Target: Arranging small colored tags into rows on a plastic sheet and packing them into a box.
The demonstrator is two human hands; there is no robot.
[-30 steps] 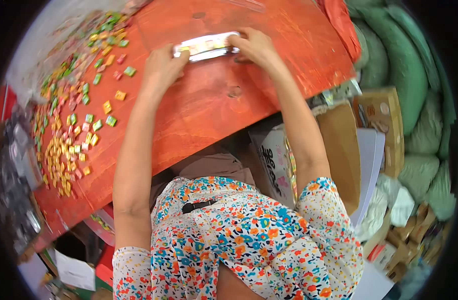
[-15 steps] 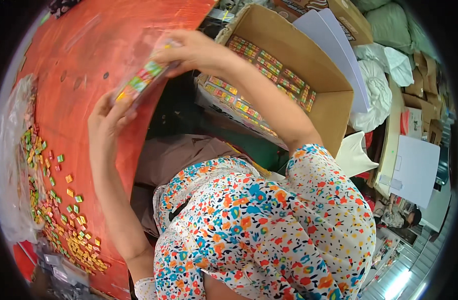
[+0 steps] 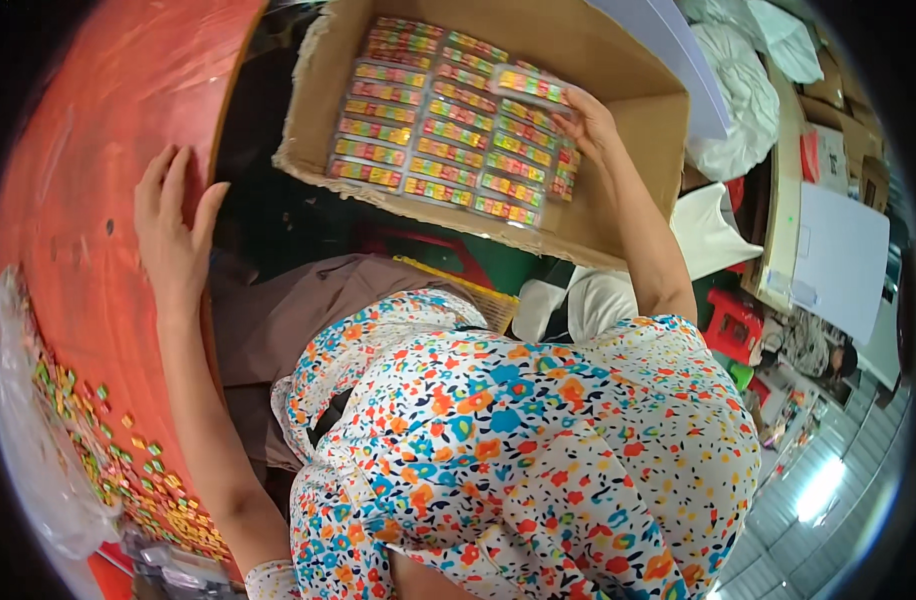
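Note:
My right hand (image 3: 590, 126) reaches into the cardboard box (image 3: 633, 140). Its fingers grip one end of a clear plastic pack (image 3: 531, 86) filled with small red, yellow and green pieces. Below this pack, similar packs (image 3: 446, 157) lie in columns inside the box. My left hand (image 3: 174, 235) lies near the edge of the red table (image 3: 98, 190), fingers stretched and thumb apart, with nothing in it.
Loose small coloured pieces (image 3: 163, 480) are scattered on the table's near left, beside a clear plastic bag (image 3: 43, 450). A purple-grey panel (image 3: 668, 55) stands behind the box. White sacks (image 3: 743, 100) and a red stool (image 3: 730, 328) are to the right.
Both hands held the pack over the table; the left has let go and stays by the table edge. My right hand has carried the pack rightward into the box. The view has shifted right.

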